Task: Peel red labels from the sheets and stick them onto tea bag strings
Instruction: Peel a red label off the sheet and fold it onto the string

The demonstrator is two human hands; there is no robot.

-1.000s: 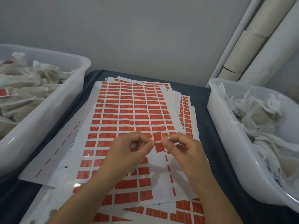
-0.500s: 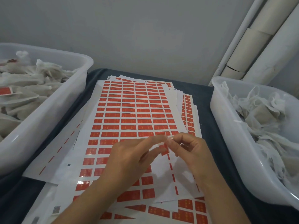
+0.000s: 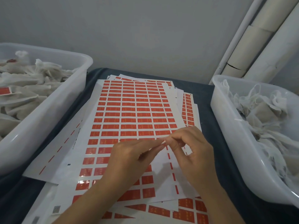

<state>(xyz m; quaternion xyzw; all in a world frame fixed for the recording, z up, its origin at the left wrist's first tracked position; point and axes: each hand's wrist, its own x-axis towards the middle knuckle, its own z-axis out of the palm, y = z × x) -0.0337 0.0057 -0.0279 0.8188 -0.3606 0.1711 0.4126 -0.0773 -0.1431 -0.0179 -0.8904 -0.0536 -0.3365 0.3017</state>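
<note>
The left hand (image 3: 132,157) and right hand (image 3: 192,147) met fingertip to fingertip above the top sheet (image 3: 129,120). The grip was a two-handed pinch: the left thumb and forefinger were closed on a small red label (image 3: 163,141), and the right thumb and forefinger closed on it from the opposite side. The remaining right fingers were curled loosely. Whether a string lay in the grip could not be determined.

Directly below the grip, the top sheet showed a bare white patch where labels had been removed, with one thin column of red strips running toward the person. To the left of the grip and beyond it, the sheet carried full rows of red labels. More sheets (image 3: 188,209) lay fanned beneath it, protruding nearer than the grip and to its right. All sheets rested on a dark worktop (image 3: 208,97).

Well left of the grip stood a white tub (image 3: 53,113) filled with tea bags (image 3: 24,88), at least one bearing a red label. Well right of the grip stood a second tub (image 3: 229,126) holding loose tea bags (image 3: 262,113). Beyond the right tub, pale tubes (image 3: 252,39) leaned against the wall.
</note>
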